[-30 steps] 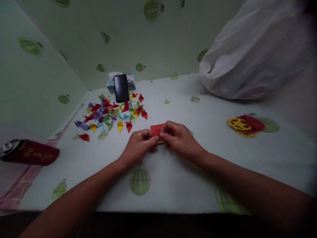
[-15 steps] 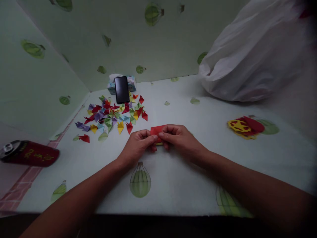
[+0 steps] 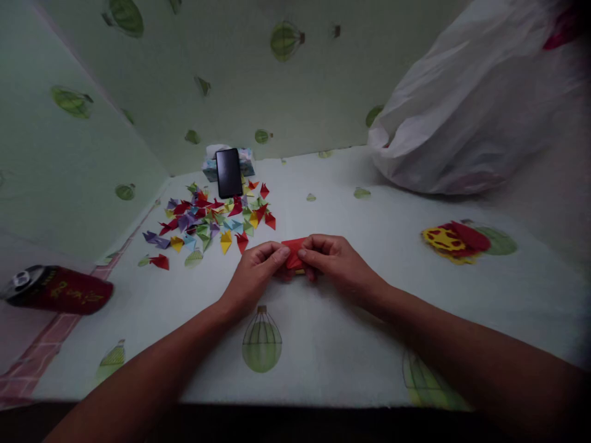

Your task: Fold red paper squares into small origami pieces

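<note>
Red paper piece (image 3: 294,253): one, small, folded, creases visible on its face; located between the two hands, above the table. A narrow yellow edge (image 3: 300,271) shows along its near side.

Left hand (image 3: 258,263): thumb and fingers pinched on the paper's left side.

Right hand (image 3: 333,259): thumb and fingers pinched on the paper's right side, fingers curled; its fingertips partly hidden.

Folded paper figures (image 3: 203,221): many, in red, yellow, green, blue, purple and orange; loosely heaped beyond the left hand and to its left.

Phone (image 3: 229,173): one, black, screen dark; propped behind the figures, farther from the left hand.

Tissue box (image 3: 248,161): one, patterned, directly behind the phone.

Can (image 3: 69,290): one, red with yellow lettering; well left of the left hand.

Cut-out pieces (image 3: 447,240): yellow and red, stacked; well right of the right hand.

Plastic bag (image 3: 452,123): one, white, bulky; beyond the right hand, to its right.

Table (image 3: 323,363): pale, balloon-printed covering, beneath both hands.
</note>
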The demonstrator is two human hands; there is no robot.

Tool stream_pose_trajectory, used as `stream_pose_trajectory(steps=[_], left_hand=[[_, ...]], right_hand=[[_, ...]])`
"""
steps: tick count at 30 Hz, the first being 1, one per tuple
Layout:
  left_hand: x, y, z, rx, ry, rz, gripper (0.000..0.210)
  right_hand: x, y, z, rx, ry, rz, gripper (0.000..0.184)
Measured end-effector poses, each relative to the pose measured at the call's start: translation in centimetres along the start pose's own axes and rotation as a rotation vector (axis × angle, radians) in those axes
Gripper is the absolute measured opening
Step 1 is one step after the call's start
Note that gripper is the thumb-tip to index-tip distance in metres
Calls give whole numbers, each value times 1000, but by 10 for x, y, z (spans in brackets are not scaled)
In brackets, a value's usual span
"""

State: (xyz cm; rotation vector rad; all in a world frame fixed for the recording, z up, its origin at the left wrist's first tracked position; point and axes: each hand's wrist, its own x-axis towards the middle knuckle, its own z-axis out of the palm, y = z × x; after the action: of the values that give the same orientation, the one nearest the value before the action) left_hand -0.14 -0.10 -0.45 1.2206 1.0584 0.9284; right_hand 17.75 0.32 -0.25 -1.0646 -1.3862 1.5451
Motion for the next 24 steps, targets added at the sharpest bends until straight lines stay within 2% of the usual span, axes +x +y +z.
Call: stream_pose_trajectory(steps=[6, 14, 24], left_hand=[[2, -2, -4, 39, 24, 31, 28], [0, 0, 0, 86, 71, 56, 27], [-2, 0, 3, 161, 119, 113, 26]], right_hand=[[-1, -3, 1, -23, 3, 1, 24], [-2, -2, 2, -41, 20, -19, 25], [-2, -1, 4, -42, -23, -50, 26]])
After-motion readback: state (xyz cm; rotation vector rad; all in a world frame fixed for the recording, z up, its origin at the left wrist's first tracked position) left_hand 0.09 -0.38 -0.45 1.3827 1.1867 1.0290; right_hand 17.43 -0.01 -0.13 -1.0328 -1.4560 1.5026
